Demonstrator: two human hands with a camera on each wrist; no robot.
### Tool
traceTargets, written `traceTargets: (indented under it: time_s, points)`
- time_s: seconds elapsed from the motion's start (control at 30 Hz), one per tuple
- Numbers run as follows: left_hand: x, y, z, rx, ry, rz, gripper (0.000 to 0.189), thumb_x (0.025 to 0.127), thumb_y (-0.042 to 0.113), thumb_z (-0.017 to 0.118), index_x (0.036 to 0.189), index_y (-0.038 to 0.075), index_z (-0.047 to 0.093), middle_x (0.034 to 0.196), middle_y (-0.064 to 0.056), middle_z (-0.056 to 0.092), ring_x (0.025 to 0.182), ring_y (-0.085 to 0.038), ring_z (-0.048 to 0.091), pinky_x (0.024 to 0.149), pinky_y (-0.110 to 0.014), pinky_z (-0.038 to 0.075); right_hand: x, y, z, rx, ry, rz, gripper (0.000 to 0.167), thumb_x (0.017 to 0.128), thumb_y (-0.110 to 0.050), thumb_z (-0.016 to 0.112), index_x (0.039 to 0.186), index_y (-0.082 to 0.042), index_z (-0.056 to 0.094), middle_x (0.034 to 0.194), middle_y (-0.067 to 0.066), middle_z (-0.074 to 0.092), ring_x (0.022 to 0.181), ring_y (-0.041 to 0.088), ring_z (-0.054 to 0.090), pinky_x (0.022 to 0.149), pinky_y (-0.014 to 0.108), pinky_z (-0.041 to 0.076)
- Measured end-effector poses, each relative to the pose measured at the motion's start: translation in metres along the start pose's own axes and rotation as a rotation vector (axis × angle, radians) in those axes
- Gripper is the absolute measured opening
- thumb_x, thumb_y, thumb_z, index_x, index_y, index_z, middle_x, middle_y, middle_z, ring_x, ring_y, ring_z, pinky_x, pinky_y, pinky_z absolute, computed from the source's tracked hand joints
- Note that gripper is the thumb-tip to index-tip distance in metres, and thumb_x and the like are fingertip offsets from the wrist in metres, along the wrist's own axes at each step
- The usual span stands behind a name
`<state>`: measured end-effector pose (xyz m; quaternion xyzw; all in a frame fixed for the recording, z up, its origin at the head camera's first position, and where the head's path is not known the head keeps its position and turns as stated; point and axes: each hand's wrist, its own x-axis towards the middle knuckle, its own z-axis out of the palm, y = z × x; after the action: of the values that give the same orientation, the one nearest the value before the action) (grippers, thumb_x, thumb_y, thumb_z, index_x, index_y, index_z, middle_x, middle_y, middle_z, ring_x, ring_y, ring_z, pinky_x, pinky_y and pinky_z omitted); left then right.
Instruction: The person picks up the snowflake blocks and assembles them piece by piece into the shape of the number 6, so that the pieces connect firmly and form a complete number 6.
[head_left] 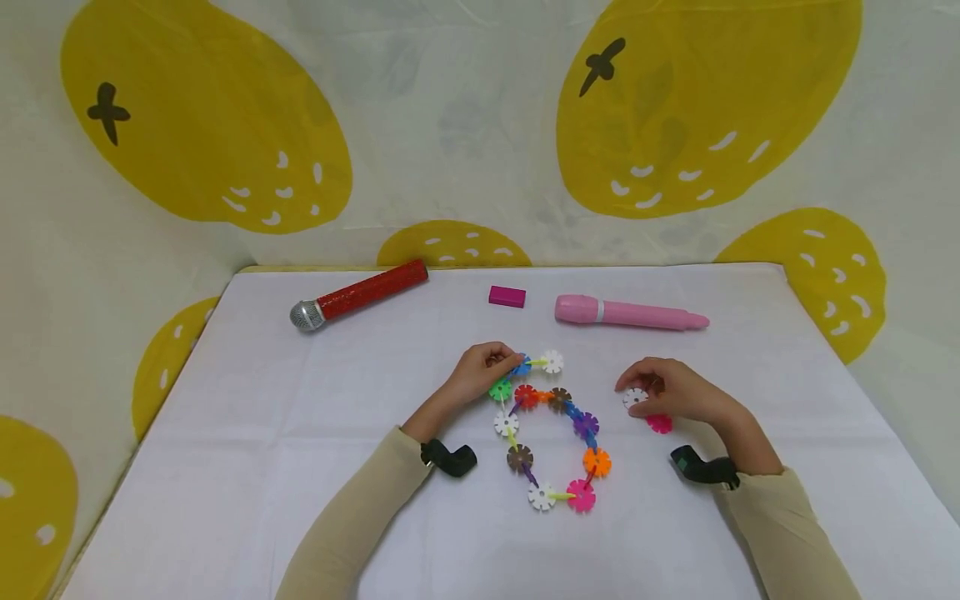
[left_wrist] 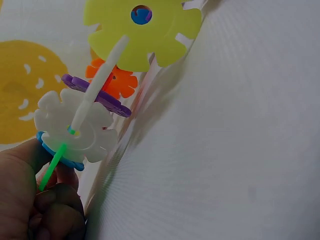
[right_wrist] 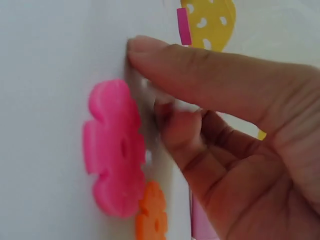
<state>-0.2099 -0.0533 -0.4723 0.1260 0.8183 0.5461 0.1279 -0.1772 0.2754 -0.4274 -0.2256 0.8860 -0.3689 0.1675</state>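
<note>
A chain of colourful interlocking plastic snowflake discs (head_left: 520,457) lies in a loop on the white cloth, its upper end trailing to a white disc (head_left: 552,361). At that upper end my left hand (head_left: 480,372) pinches a blue disc (head_left: 522,365), just above a green disc (head_left: 500,389). In the left wrist view the blue disc (left_wrist: 62,154) shows between thumb and fingers, partly hidden by a white disc (left_wrist: 75,117). To the right of the loop, my right hand (head_left: 678,390) holds a loose white disc (head_left: 635,399) between thumb and fingers. A pink disc (head_left: 660,424) lies under that hand.
A red microphone (head_left: 367,292) with a silver head lies at the back left. Behind the chain are a small magenta block (head_left: 507,297) and a pink pen-like stick (head_left: 633,313). A lemon-patterned cloth (head_left: 450,125) rises behind the table.
</note>
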Motion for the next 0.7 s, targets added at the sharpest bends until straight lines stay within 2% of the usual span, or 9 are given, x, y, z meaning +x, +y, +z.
traceTargets:
  time_s: [0.17,0.5,0.7]
  points:
    - [0.001,-0.001,0.0,0.006,-0.018,0.008,0.025,0.097,0.026,0.062,0.101,0.002,0.07,0.075,0.001,0.058,0.066,-0.009,0.046,0.059,-0.019,0.037,0.006,0.002,0.006,-0.022,0.063,0.036,0.022,0.082,-0.013,0.079,0.101,-0.007,0.07,0.09,0.002,0.064,0.078,0.015,0.054,0.067,0.021,0.049]
    - [0.0,0.001,-0.001,0.017,-0.037,-0.001,0.026,0.097,0.025,0.061,0.106,0.001,0.069,0.082,-0.004,0.062,0.07,-0.011,0.048,0.062,-0.018,0.04,0.017,-0.002,0.016,0.031,0.1,-0.013,0.019,0.088,-0.009,0.072,0.106,-0.005,0.07,0.1,0.008,0.068,0.086,0.016,0.06,0.073,0.02,0.052]
    - [0.0,0.0,0.0,0.009,-0.04,-0.001,0.026,0.098,0.024,0.06,0.106,0.001,0.068,0.083,-0.004,0.062,0.071,-0.01,0.049,0.063,-0.018,0.04,0.025,-0.012,0.022,0.053,0.172,0.024,0.017,0.088,-0.012,0.072,0.102,-0.002,0.068,0.091,0.007,0.067,0.081,0.017,0.06,0.071,0.02,0.051]
